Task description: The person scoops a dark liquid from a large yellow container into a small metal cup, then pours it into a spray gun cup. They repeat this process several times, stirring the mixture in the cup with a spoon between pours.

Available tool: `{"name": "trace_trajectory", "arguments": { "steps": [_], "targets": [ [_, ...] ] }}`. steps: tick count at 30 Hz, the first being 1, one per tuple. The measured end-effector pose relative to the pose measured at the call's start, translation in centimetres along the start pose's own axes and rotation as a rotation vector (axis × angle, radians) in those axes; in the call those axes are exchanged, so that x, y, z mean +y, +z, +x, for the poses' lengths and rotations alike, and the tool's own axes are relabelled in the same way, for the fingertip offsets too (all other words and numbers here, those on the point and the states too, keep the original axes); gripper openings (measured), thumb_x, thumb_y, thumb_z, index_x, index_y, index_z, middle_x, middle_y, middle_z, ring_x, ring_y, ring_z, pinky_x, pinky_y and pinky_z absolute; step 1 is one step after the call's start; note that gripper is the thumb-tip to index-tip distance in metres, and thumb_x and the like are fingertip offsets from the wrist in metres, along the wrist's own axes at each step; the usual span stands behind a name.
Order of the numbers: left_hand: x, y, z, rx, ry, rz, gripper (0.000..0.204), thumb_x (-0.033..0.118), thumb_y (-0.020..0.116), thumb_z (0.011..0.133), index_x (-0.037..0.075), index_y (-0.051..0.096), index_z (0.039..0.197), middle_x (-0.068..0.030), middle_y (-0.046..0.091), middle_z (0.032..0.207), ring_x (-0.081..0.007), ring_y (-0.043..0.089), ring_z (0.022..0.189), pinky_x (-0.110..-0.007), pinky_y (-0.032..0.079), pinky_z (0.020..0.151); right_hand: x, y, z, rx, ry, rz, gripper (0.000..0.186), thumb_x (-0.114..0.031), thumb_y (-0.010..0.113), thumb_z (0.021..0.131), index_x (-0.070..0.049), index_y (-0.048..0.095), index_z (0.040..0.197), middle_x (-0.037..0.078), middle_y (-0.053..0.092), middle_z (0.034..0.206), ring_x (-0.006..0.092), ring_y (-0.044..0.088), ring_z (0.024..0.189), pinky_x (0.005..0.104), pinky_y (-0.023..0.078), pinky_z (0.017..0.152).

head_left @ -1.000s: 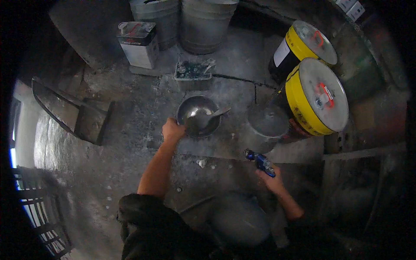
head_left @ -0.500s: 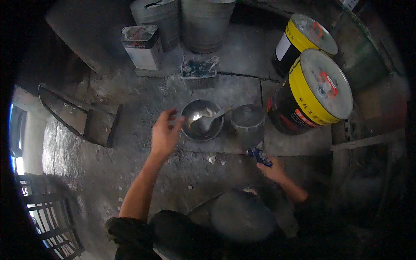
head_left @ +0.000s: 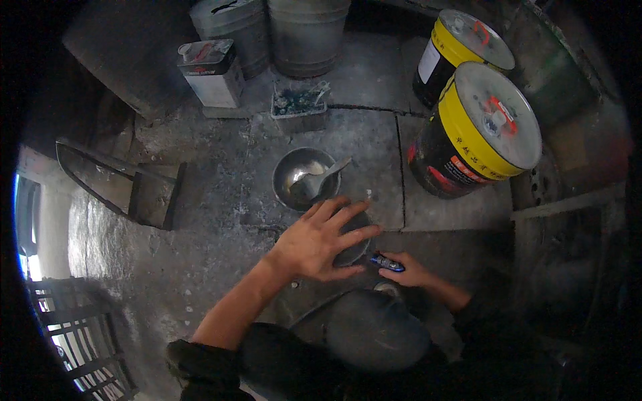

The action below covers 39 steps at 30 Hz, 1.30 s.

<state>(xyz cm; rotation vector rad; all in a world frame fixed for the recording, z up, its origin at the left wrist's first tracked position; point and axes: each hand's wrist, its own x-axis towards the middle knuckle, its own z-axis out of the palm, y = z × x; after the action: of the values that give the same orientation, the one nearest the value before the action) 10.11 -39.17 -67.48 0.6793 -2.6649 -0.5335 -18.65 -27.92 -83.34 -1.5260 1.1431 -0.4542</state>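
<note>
My left hand (head_left: 314,244) spans a dark grey cylindrical can (head_left: 351,250), fingers spread around its top and mostly hiding it. My right hand (head_left: 411,274) grips a blue tool (head_left: 389,262) just right of that can; the tool's far end is unclear. Beyond my left hand sits a steel bowl (head_left: 291,167) with a pale-handled scraper (head_left: 324,174) lying in it.
Two yellow-and-black drums (head_left: 491,117) stand at right. Behind the bowl are a grimy tray (head_left: 297,120), a rectangular tin (head_left: 214,83) and grey buckets (head_left: 307,37). A bent metal piece (head_left: 150,194) lies left on the floor (head_left: 174,267), above a slatted rack (head_left: 70,334).
My left hand left the bowl's side and moved right onto the can. The can shifted leftward, then down toward me. My right hand and tool moved slightly lower.
</note>
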Motion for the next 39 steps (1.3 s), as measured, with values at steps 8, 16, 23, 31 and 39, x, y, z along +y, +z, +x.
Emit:
{"name": "trace_trajectory", "arguments": {
  "steps": [8,16,23,31,39],
  "targets": [
    [-0.4,0.1,1.9,0.028,-0.675,-0.062,0.083,0.047,0.077,0.072,0.014,0.043,0.141,-0.0252,0.048,0.132,-0.0475,0.054,0.115,-0.051,0.049,0.093,-1.9,2.5,2.5,0.387,0.089,-0.13,0.055,-0.018,0.067,0.087,-0.007,0.051,0.139,0.024,0.068,0.09,0.0302,0.069,0.079,0.0393,0.052,0.073],
    [-3.2,-0.7,1.9,-0.01,-0.846,-0.1,0.097,0.06,0.077,0.067,0.006,0.044,0.14,-0.0277,0.055,0.124,-0.0448,0.059,0.11,-0.047,0.05,0.093,-3.5,1.4,3.6,0.458,0.123,-0.337,0.064,-0.012,0.068,0.083,-0.01,0.045,0.143,0.027,0.067,0.094,0.0421,0.066,0.083,0.0441,0.053,0.072],
    [-9.8,0.2,-0.1,0.338,-1.084,-1.197,0.061,0.043,0.065,0.086,-0.001,0.056,0.127,-0.0244,0.062,0.118,-0.0395,0.063,0.104,-0.039,0.053,0.086,-2.9,-0.3,4.7,0.511,-0.049,-0.255,0.062,-0.018,0.07,0.086,-0.01,0.046,0.143,0.023,0.069,0.093,0.0319,0.07,0.083,0.0369,0.053,0.073],
    [-13.9,4.6,-2.3,0.485,-0.788,-0.142,0.028,0.002,0.058,0.078,0.006,0.068,0.104,-0.0177,0.066,0.108,-0.0358,0.063,0.1,-0.043,0.051,0.086,-2.2,-3.8,4.3,0.485,0.035,-0.203,0.062,-0.023,0.077,0.082,-0.009,0.052,0.137,0.018,0.069,0.105,0.0246,0.068,0.094,0.0333,0.052,0.081],
    [-14.3,7.4,-2.0,0.486,-0.771,0.039,0.036,-0.005,0.055,0.077,0.008,0.068,0.108,-0.0169,0.064,0.109,-0.0393,0.058,0.106,-0.046,0.049,0.089,-5.0,-7.7,5.3,0.464,-0.011,-0.274,0.069,-0.009,0.078,0.075,-0.005,0.051,0.138,0.014,0.069,0.113,0.0192,0.065,0.103,0.033,0.049,0.093]
  ]
}}
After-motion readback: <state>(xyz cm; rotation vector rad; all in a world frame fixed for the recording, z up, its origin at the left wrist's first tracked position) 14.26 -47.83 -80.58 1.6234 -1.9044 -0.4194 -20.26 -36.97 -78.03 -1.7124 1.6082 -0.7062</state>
